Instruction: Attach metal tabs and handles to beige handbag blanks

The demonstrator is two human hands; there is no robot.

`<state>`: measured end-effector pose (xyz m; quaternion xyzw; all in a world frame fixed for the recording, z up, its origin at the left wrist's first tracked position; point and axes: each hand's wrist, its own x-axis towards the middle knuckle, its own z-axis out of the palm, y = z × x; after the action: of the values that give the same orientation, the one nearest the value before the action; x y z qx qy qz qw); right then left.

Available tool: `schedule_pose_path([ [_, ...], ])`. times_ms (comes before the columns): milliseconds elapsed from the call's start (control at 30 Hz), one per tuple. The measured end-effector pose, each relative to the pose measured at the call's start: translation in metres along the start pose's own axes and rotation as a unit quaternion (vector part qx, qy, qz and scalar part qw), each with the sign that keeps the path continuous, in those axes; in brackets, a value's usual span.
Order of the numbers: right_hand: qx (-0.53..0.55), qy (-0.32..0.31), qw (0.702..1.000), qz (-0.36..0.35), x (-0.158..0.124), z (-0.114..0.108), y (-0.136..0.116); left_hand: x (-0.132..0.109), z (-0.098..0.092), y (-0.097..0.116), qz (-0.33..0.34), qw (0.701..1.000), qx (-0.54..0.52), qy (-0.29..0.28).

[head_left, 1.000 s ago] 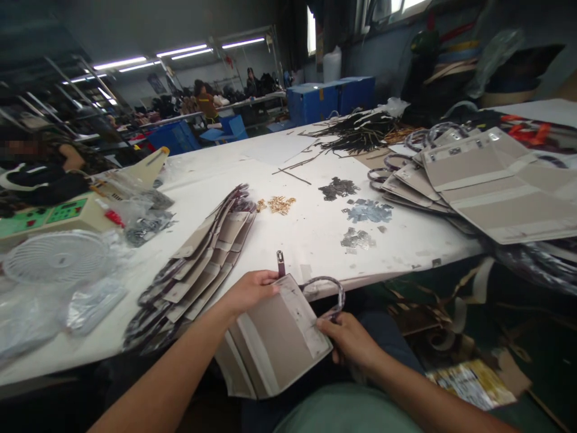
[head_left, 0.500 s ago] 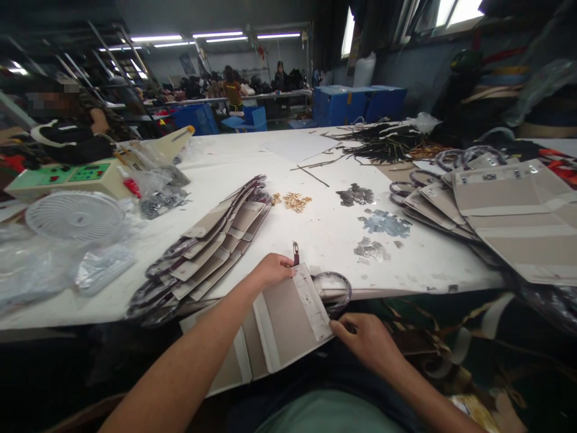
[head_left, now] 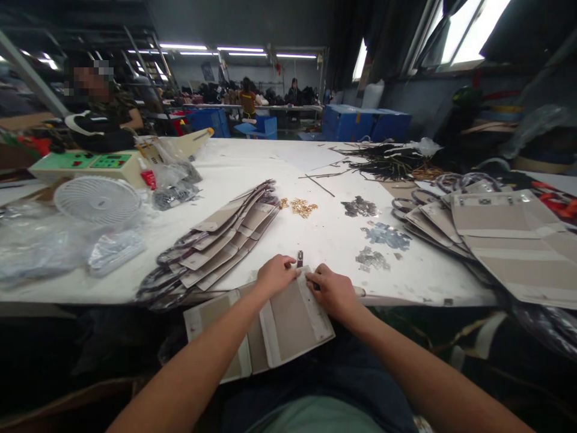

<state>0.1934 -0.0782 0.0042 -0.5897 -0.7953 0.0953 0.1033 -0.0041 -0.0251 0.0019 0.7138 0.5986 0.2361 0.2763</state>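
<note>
Okay, I've got both hands at the middle of the table's near edge, working on the beige panel (head_left: 291, 328). Panel sits tilted across that edge: upper end over the table (head_left: 333, 240), lower part off it, above the lap. My left hand (head_left: 278, 273) is closed on the panel's top edge, thumb and fingers pinching by the dark tab (head_left: 300, 258) with the metal fitting, which sticks up past the panel. My right hand (head_left: 331, 288) is just beside it, fingers curled at the panel's top edge; something dark shows between them, can't tell what, or whether they grip the panel.

Room: white surface runs ahead of my fingertips up to the gold pieces (head_left: 304, 208), and a wide gap opens between those and the dark metal pieces (head_left: 359, 207). Right of that gap, stacked toward the near edge: blue-grey plates (head_left: 387, 235), then silver plates (head_left: 372, 259). Left side is tight: the left panel stack (head_left: 234, 231) slants from the near edge up to the gold pieces, close to my left forearm. Right panel stack (head_left: 509, 240) overhangs the near edge at the right, well apart from my right hand. Black strips (head_left: 387, 159) toward the far right corner, fan (head_left: 97, 200) on the left.
</note>
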Motion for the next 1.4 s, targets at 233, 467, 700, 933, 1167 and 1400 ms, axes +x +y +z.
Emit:
schedule_pose_path([
  [233,0.006,0.010,1.000,0.003,-0.008,0.003,-0.003,-0.077,0.027,-0.012,0.172,0.967,0.134,0.134],
  [467,-0.015,-0.016,1.000,-0.011,-0.008,0.002,-0.006,-0.084,0.043,-0.019,0.179,0.951,0.221,0.121],
  [700,-0.025,-0.038,0.998,-0.045,-0.003,0.002,-0.001,-0.081,0.046,-0.022,0.178,0.944,0.248,0.122],
  [933,-0.040,-0.053,0.996,-0.066,0.000,-0.001,-0.005,-0.075,0.048,-0.024,0.194,0.932,0.273,0.136],
  [1167,0.023,0.003,1.000,-0.015,0.007,-0.023,0.027,-0.071,0.045,-0.031,0.209,0.931,0.257,0.151],
  [1400,-0.050,0.004,0.982,0.182,-0.002,-0.046,0.131,-0.071,0.047,-0.036,0.198,0.942,0.227,0.149],
])
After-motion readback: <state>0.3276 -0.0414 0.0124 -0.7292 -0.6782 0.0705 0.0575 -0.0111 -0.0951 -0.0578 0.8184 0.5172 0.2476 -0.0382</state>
